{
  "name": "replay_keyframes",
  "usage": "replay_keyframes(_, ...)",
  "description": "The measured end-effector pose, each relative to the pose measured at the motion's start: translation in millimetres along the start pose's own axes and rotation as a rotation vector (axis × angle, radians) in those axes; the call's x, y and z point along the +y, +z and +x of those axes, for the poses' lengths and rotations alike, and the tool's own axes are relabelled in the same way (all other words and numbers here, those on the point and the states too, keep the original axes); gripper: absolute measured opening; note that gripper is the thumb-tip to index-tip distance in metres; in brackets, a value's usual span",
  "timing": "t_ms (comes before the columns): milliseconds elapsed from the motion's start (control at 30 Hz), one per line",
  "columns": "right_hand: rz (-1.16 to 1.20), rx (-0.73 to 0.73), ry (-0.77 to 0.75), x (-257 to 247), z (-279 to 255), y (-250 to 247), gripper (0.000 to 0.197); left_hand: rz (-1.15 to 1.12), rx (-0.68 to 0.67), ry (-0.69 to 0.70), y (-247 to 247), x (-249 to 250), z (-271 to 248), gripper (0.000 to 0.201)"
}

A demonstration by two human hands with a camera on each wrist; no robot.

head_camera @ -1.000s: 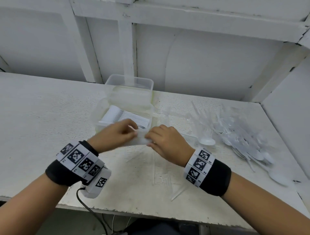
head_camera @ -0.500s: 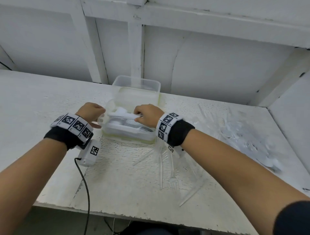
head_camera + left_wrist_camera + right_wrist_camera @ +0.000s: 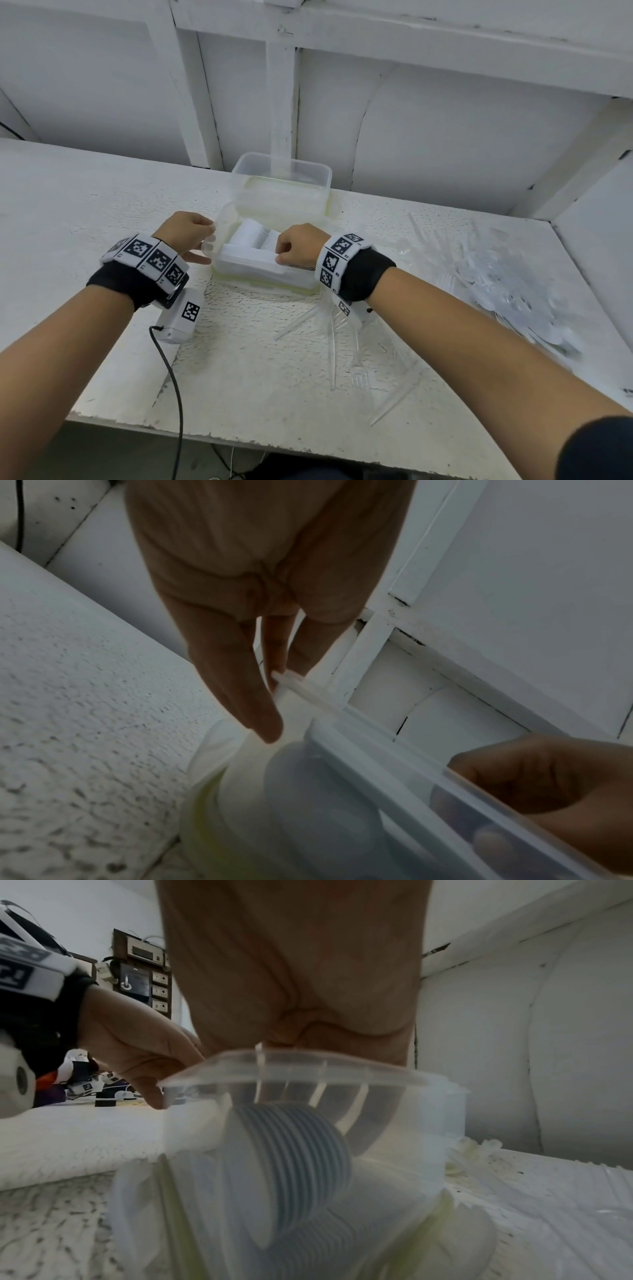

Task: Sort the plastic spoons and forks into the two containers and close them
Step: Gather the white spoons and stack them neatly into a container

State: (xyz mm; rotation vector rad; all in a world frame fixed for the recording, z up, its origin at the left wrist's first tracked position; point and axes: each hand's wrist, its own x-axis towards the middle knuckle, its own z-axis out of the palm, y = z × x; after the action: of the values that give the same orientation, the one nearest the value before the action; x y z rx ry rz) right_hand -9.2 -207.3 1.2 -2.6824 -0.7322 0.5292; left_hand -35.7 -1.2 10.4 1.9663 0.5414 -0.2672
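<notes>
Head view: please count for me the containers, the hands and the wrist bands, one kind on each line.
Containers: 2 (near container, far container)
Hands: 2 (left hand, right hand)
Wrist bands: 2 (left wrist band, right wrist band)
Total: 6

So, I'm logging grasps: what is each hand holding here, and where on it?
The left hand pinches the near container at its left rim. The right hand curls over its right side; what it grips cannot be told.
</notes>
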Motion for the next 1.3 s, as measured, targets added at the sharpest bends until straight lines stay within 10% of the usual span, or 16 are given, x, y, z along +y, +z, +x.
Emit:
replay_keyframes(567, 0.045, 0.065, -0.042, 2, -11, -6, 0.029, 0.113, 0.065, 0.033, -1, -2, 2, 0.025)
replay_keyframes(800, 0.209, 0.301, -0.087, 29, -66, -41, 0.027, 0.359, 0.291, 0.436, 26, 30, -29, 0.028)
replay_keyframes(1100, 0.319, 0.406, 0.203, 128, -191, -41, 0.022, 0.373, -0.164, 0.925, 156, 61, -101, 0.02)
replay_keyframes(1300, 0.335, 0.434, 0.398, 175, -256, -11, 0.02, 0.77, -0.432, 0.943, 242, 57, -99, 0.036)
